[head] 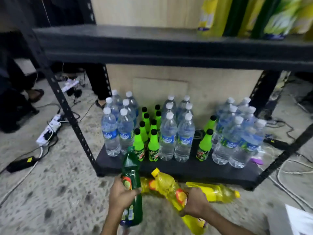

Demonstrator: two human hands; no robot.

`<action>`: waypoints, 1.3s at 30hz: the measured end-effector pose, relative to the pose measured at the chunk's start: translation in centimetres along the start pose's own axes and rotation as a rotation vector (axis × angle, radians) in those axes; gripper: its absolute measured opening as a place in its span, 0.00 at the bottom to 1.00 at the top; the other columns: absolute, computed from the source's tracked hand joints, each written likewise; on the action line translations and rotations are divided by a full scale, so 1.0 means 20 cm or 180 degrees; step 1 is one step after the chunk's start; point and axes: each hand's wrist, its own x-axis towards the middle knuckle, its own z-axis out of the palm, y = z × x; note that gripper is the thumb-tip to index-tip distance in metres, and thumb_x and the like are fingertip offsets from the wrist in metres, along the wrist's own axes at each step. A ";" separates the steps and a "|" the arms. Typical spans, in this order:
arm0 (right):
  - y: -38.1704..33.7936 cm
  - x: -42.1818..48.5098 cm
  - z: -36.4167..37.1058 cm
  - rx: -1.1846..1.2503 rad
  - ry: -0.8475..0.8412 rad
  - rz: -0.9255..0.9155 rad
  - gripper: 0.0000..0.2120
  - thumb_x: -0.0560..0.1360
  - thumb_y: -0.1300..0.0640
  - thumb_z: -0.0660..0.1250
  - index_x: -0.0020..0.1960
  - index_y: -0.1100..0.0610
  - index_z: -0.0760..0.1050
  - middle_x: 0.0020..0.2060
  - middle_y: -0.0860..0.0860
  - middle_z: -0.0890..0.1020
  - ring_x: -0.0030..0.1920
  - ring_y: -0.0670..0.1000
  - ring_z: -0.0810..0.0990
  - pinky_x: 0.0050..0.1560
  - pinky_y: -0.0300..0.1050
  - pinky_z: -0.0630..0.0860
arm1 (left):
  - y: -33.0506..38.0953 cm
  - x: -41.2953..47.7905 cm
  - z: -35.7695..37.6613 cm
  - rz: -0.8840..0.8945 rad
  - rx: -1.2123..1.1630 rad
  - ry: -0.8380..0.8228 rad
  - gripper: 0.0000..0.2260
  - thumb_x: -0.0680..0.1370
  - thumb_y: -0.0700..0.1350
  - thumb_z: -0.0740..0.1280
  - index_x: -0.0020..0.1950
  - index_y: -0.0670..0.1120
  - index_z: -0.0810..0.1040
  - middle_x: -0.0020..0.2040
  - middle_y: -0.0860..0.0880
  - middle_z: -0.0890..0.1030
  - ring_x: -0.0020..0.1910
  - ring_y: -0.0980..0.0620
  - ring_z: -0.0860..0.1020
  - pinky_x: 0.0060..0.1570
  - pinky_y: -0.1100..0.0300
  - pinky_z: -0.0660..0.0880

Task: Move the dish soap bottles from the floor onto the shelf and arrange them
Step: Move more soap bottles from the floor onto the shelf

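Bottles, four: left grip (pixel 121 195) clamps green bottle (pixel 131 165), right grip (pixel 196 203) clamps yellow bottle (pixel 165 183), two yellow bottles (pixel 215 190) (pixel 144 184) lie on floor (pixel 67 192).

- I can make out a slanted "Dew" logo on the small green soda bottles (pixel 153 150) near the front edge of the bottom shelf (pixel 194 169).
- The water bottles (pixel 110 135) beside them have blue labels with a white script word I cannot read.
- The labels on the green dish soap bottle (pixel 131 168) and the yellow dish soap bottle (pixel 166 184) are too blurred to read.

Upper-shelf soap bottles (pixel 254 16) blurred, tops cut off at edge; labels unreadable.
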 end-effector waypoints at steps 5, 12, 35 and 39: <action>0.12 -0.36 -0.71 0.0671 0.0994 -0.0388 0.29 0.47 0.38 0.73 0.47 0.47 0.82 0.35 0.42 0.84 0.36 0.39 0.82 0.35 0.35 0.76 | 0.61 -0.37 -0.12 0.0927 0.0017 0.0186 0.50 0.54 0.61 0.82 0.73 0.56 0.67 0.63 0.49 0.81 0.64 0.44 0.77 0.66 0.51 0.72; 0.18 -0.90 -1.65 0.1448 0.2580 -0.0781 0.29 0.47 0.40 0.81 0.45 0.47 0.79 0.35 0.42 0.84 0.37 0.36 0.81 0.35 0.30 0.74 | 1.47 -0.91 -0.33 0.2526 -0.0826 0.0429 0.44 0.50 0.67 0.80 0.64 0.72 0.66 0.49 0.69 0.76 0.51 0.62 0.80 0.57 0.60 0.76; 0.27 -0.47 -2.66 0.2116 0.4256 0.0395 0.36 0.55 0.35 0.81 0.52 0.53 0.71 0.42 0.53 0.83 0.47 0.57 0.82 0.46 0.49 0.76 | 2.87 -0.51 0.09 0.3052 -0.0860 0.0970 0.44 0.67 0.57 0.79 0.77 0.48 0.62 0.72 0.45 0.72 0.72 0.42 0.69 0.67 0.46 0.69; 0.32 -0.43 -2.67 0.2095 0.4306 0.0368 0.34 0.55 0.33 0.80 0.46 0.52 0.67 0.40 0.52 0.81 0.45 0.55 0.81 0.40 0.45 0.72 | 2.88 -0.45 0.11 0.3057 -0.0910 0.0906 0.46 0.68 0.59 0.78 0.79 0.49 0.60 0.73 0.45 0.71 0.72 0.42 0.68 0.67 0.45 0.70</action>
